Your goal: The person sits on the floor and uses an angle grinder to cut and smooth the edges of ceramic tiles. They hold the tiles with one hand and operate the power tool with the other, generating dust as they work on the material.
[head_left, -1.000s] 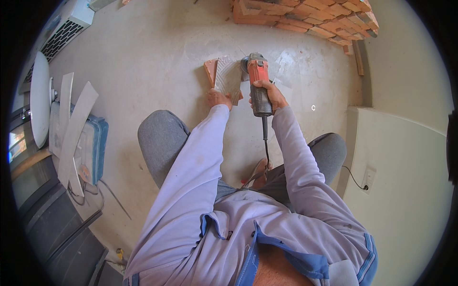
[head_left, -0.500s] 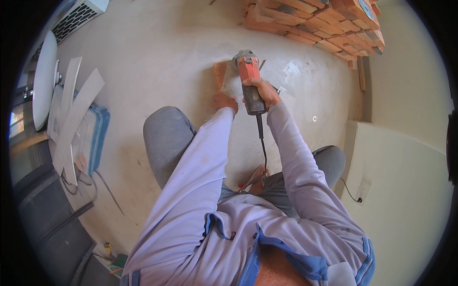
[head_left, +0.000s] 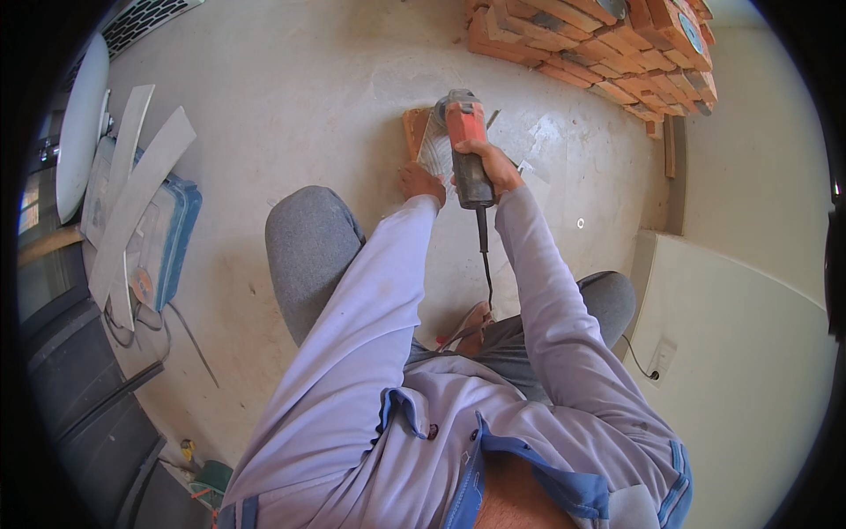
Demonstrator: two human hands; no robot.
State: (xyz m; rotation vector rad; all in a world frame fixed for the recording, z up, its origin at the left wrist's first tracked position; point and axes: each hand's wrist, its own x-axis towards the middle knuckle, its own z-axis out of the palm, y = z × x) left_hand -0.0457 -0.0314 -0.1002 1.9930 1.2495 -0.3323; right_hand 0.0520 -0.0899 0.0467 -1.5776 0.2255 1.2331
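My right hand is wrapped round the body of a red and black angle grinder, whose cord hangs down toward my feet. The grinder's round guard lies over the far end of a pale grey, tile-like piece. That piece leans along an orange brick on the floor. At its near end my left hand is closed on the piece, beside the brick; the fingertips are partly hidden. Where the disc meets the piece is covered by the grinder.
Stacked orange bricks stand at the far right by the wall. At left, pale flat strips lie across a blue-edged case. A wall socket with a cord is at right. My knees flank the work.
The whole view has shifted slightly. The grinder has tilted a little at the far end of the pale piece, more of which shows now. Both hands keep their hold.
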